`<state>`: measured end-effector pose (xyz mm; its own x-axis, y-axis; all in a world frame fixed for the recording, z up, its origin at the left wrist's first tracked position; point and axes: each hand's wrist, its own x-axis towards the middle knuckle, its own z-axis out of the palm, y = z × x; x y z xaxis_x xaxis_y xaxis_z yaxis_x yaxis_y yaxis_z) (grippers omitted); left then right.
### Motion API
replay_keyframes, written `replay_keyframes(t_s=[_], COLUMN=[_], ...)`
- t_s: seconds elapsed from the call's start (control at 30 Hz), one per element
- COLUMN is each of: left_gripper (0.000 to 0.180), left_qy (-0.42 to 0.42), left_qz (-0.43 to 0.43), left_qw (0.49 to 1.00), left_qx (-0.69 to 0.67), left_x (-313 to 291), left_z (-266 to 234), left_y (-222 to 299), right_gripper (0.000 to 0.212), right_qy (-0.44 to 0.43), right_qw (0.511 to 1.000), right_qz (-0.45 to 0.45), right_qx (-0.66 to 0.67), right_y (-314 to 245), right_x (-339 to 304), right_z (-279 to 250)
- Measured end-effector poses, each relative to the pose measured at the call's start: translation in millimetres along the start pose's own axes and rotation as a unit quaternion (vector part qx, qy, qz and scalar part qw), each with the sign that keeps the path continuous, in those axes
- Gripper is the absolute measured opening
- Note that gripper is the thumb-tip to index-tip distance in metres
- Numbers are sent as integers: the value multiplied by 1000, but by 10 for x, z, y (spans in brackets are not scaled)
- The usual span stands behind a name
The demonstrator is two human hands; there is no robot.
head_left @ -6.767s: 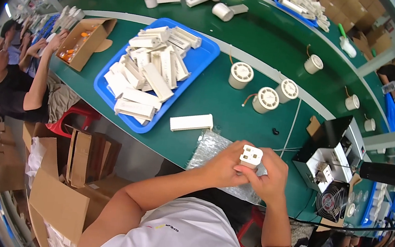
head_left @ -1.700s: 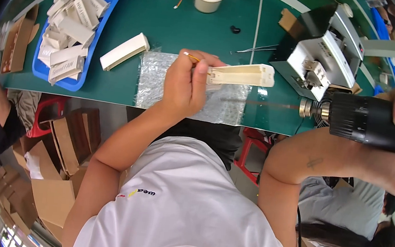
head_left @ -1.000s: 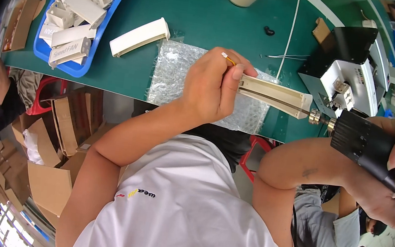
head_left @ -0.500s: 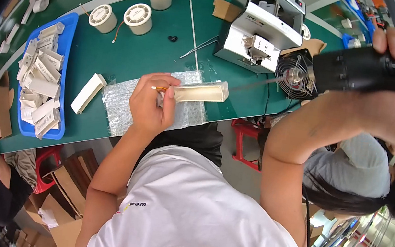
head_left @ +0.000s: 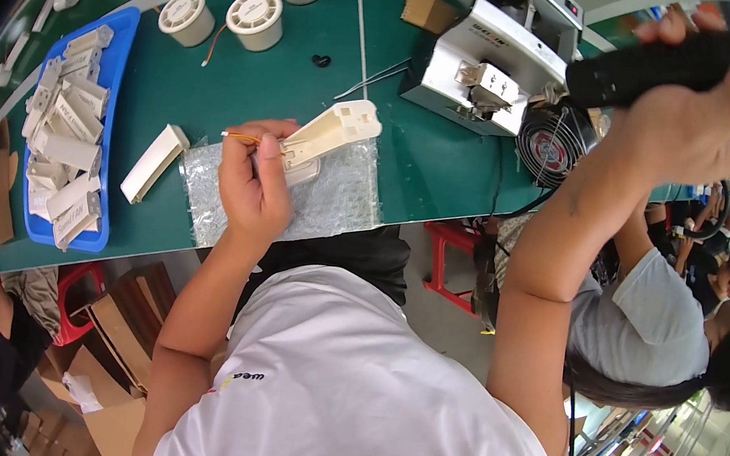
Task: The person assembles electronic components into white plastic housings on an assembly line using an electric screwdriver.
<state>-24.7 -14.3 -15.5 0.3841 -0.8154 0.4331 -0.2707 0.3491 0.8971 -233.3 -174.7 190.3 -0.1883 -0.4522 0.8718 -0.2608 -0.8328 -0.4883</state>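
Observation:
My left hand (head_left: 254,180) is closed around an off-white plastic handle housing (head_left: 340,132), held tilted above a sheet of bubble wrap (head_left: 214,196). The housing's hollow inside shows, and thin wires with a small white connector (head_left: 235,135) stick out past my fingers. At the upper right, my right hand (head_left: 701,123) grips a black electric screwdriver (head_left: 648,73). Its front end points left, beside the silver screw feeder (head_left: 510,50); the bit is hard to make out.
A blue tray (head_left: 113,129) of white housings stands left, with another housing (head_left: 154,164) beside it. Three round white fan units (head_left: 254,18) sit at the back. Tweezers (head_left: 374,79) and a small black part (head_left: 320,61) lie mid-table. A black fan (head_left: 548,146) stands right; a person (head_left: 653,327) sits beyond.
The housing has turned in my left hand, its free end swinging up and left. My right hand has carried the screwdriver farther from me, away from the housing to beside the feeder.

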Motion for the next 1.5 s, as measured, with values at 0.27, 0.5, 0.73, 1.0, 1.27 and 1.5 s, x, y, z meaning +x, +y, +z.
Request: replay_keyframes(t_s=[0.27, 0.5, 0.73, 1.0, 1.27, 1.5], left_gripper=[5, 4, 7, 7, 23, 47], left_qy=[2, 1, 19, 28, -110, -254], left_qz=[22, 77, 72, 34, 5, 68], left_qw=[1000, 995, 996, 999, 994, 958], left_qx=[-2, 56, 39, 18, 4, 112], left_x=[-17, -3, -15, -15, 81, 260], left_z=[85, 86, 113, 51, -166, -415], left_y=[-43, -16, -40, -76, 167, 292], right_gripper=[51, 53, 58, 49, 49, 68], right_qy=[-80, -86, -87, -134, -110, 17], right_qw=[794, 849, 911, 834, 814, 949], right_qz=[306, 214, 105, 142, 113, 135], right_qx=[519, 475, 389, 516, 559, 285], right_y=[-481, -557, -565, -353, -269, -437], right_x=[-268, -361, -484, -526, -588, -793], right_z=[-91, 278, 422, 212, 102, 346])
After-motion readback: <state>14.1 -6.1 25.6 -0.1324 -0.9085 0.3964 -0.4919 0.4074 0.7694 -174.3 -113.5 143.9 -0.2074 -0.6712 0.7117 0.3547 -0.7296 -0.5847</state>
